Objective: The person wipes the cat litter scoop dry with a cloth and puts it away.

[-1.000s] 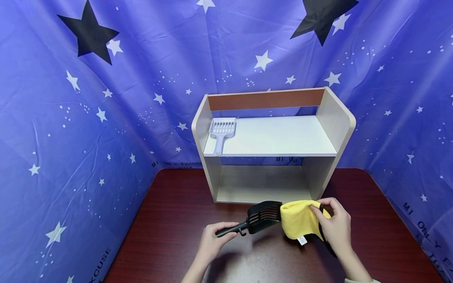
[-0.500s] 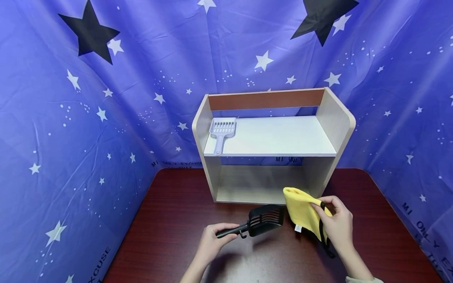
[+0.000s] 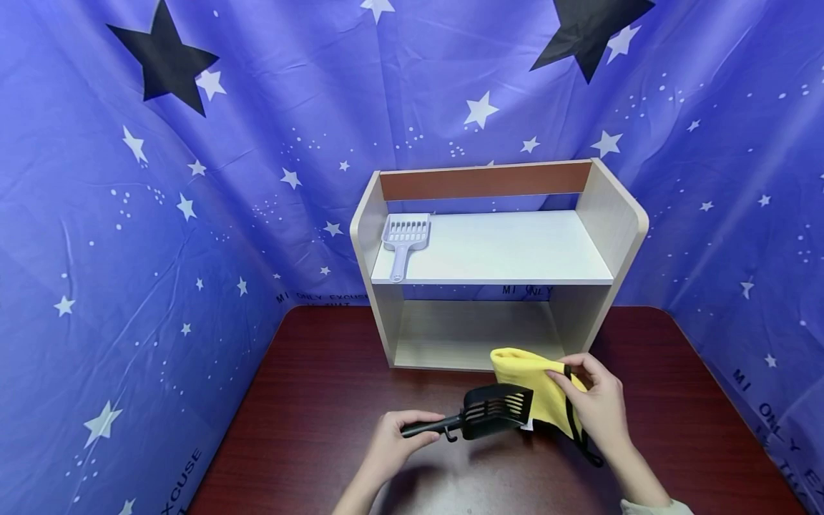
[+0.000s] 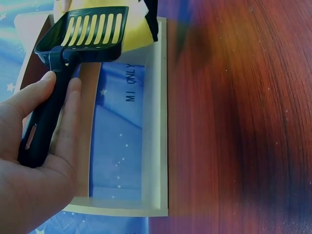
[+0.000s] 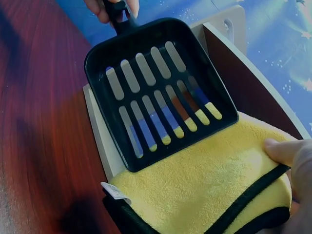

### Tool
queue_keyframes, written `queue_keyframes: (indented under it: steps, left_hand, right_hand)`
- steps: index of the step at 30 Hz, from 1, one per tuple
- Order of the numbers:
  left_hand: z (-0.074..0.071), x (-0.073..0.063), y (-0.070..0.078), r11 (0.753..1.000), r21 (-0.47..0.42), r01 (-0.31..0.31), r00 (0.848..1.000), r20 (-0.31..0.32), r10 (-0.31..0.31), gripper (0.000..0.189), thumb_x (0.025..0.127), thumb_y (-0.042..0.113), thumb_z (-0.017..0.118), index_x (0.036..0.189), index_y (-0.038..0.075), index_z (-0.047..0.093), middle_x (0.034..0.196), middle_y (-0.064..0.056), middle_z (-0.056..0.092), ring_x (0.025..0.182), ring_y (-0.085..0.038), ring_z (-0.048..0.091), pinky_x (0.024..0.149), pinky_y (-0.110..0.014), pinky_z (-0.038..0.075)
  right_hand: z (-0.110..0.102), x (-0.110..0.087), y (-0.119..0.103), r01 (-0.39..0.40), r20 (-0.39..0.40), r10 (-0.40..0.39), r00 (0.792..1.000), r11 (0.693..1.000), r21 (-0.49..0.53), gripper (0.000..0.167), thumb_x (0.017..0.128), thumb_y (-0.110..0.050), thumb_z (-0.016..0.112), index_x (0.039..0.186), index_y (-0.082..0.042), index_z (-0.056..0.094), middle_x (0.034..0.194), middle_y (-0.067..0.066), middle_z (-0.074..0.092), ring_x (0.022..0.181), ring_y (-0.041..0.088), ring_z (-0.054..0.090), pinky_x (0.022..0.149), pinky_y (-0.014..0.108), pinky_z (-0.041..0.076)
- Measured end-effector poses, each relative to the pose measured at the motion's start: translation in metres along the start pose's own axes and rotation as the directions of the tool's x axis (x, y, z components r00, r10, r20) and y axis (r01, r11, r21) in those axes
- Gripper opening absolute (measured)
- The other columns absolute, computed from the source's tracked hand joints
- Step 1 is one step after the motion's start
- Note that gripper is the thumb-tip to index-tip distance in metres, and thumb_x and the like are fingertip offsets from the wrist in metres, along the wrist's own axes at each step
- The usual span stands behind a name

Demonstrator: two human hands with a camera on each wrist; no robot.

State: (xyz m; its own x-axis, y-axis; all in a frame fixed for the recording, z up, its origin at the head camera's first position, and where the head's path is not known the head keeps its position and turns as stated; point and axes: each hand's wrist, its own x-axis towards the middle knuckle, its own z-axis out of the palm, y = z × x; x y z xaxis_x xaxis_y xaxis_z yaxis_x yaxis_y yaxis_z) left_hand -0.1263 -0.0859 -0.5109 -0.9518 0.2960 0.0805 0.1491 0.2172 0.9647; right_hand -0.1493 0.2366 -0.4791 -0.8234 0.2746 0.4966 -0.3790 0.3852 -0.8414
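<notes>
My left hand [image 3: 398, 442] grips the handle of a black slotted litter scoop [image 3: 492, 413], its head tilted up over the table. In the left wrist view the handle [image 4: 46, 112] lies between thumb and fingers. My right hand [image 3: 597, 400] pinches a folded yellow cloth [image 3: 531, 375] with black edging and a small white tag. Seen from the right wrist, the front edge of the scoop [image 5: 161, 92] overlaps the cloth [image 5: 204, 175], and yellow shows through its slots. The right thumb [image 5: 282, 150] presses on the cloth near its black trim.
A two-level wooden shelf [image 3: 486, 282] stands at the back of the dark red table [image 3: 309, 400]. On its upper board, at the left, lies a pale lilac slotted scoop [image 3: 405, 239]. A blue star-patterned curtain [image 3: 257, 179] hangs behind and along both sides.
The cloth was first at the scoop's front edge, then swung up and away. Now my right hand has brought it left behind the scoop's head, while the scoop has shifted slightly right.
</notes>
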Motion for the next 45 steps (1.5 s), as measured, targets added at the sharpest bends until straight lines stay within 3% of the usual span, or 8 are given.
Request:
queue_keyframes:
  steps: [5, 10, 14, 24, 32, 39, 45]
  left_hand:
    - [0.002, 0.000, 0.001, 1.000, -0.004, -0.002, 0.999, 0.038, 0.002, 0.027, 0.082, 0.013, 0.080, 0.107, 0.005, 0.077, 0.102, -0.015, 0.077, 0.077, 0.002, 0.064, 0.065, -0.012, 0.051]
    - [0.003, 0.000, 0.001, 1.000, 0.001, -0.010, 0.998, 0.058, 0.010, 0.026, 0.083, 0.012, 0.079, 0.107, 0.004, 0.077, 0.102, -0.015, 0.077, 0.076, 0.000, 0.063, 0.064, -0.012, 0.051]
    - [0.003, 0.000, 0.001, 1.000, 0.017, -0.021, 0.998, 0.062, 0.020, 0.025, 0.083, 0.011, 0.079, 0.107, 0.005, 0.077, 0.102, -0.015, 0.077, 0.076, 0.000, 0.063, 0.064, -0.012, 0.051]
    - [0.003, 0.000, 0.000, 0.999, 0.039, -0.031, 0.998, 0.056, 0.029, 0.025, 0.082, 0.015, 0.080, 0.106, 0.008, 0.078, 0.101, -0.012, 0.078, 0.077, -0.001, 0.063, 0.065, -0.012, 0.051]
    - [0.005, 0.001, -0.001, 0.999, 0.035, -0.023, 0.999, 0.036, 0.021, 0.023, 0.082, 0.011, 0.080, 0.105, 0.009, 0.078, 0.099, -0.011, 0.078, 0.072, 0.001, 0.061, 0.060, -0.012, 0.049]
    - [0.007, -0.001, -0.002, 0.999, -0.003, -0.038, 0.999, 0.015, 0.038, 0.023, 0.083, 0.010, 0.079, 0.106, 0.006, 0.078, 0.100, -0.011, 0.078, 0.074, 0.000, 0.061, 0.061, -0.012, 0.049]
    - [0.007, -0.001, -0.005, 0.999, 0.005, -0.040, 0.999, -0.006, 0.040, 0.024, 0.083, 0.014, 0.079, 0.106, 0.008, 0.078, 0.099, -0.009, 0.078, 0.079, 0.001, 0.064, 0.066, -0.013, 0.052]
  right_hand:
    - [0.005, 0.000, -0.002, 0.106, 0.109, -0.110, 0.988, 0.993, 0.043, 0.027, 0.072, 0.019, 0.077, 0.091, 0.000, 0.069, 0.084, -0.008, 0.069, 0.079, -0.007, 0.063, 0.070, 0.006, 0.052]
    - [0.011, -0.003, -0.005, 0.208, 0.197, -0.228, 0.954, 0.971, 0.114, 0.031, 0.071, 0.021, 0.075, 0.091, -0.002, 0.069, 0.087, 0.006, 0.069, 0.084, -0.005, 0.064, 0.073, 0.007, 0.053]
    - [0.015, -0.003, -0.007, 0.266, 0.232, -0.285, 0.930, 0.958, 0.111, 0.035, 0.070, 0.020, 0.077, 0.090, -0.007, 0.070, 0.088, 0.008, 0.069, 0.086, -0.004, 0.063, 0.070, 0.008, 0.052]
    - [0.026, -0.005, -0.014, 0.484, 0.236, -0.515, 0.824, 0.856, 0.180, 0.050, 0.057, 0.028, 0.076, 0.091, -0.007, 0.072, 0.089, 0.008, 0.069, 0.089, 0.007, 0.063, 0.081, 0.007, 0.050]
    - [0.032, -0.011, -0.016, 0.567, 0.267, -0.571, 0.776, 0.818, 0.103, 0.046, 0.058, 0.021, 0.075, 0.089, -0.012, 0.072, 0.091, 0.001, 0.069, 0.086, 0.009, 0.064, 0.083, 0.007, 0.047]
    - [0.030, -0.010, -0.021, 0.668, 0.397, -0.624, 0.673, 0.743, 0.034, 0.038, 0.069, 0.005, 0.075, 0.096, -0.020, 0.073, 0.102, -0.004, 0.069, 0.095, 0.011, 0.064, 0.089, 0.013, 0.047]
    - [0.025, -0.010, -0.024, 0.710, 0.534, -0.578, 0.617, 0.702, -0.059, 0.029, 0.078, -0.007, 0.073, 0.100, -0.025, 0.074, 0.110, -0.008, 0.067, 0.102, 0.012, 0.062, 0.090, 0.019, 0.046]
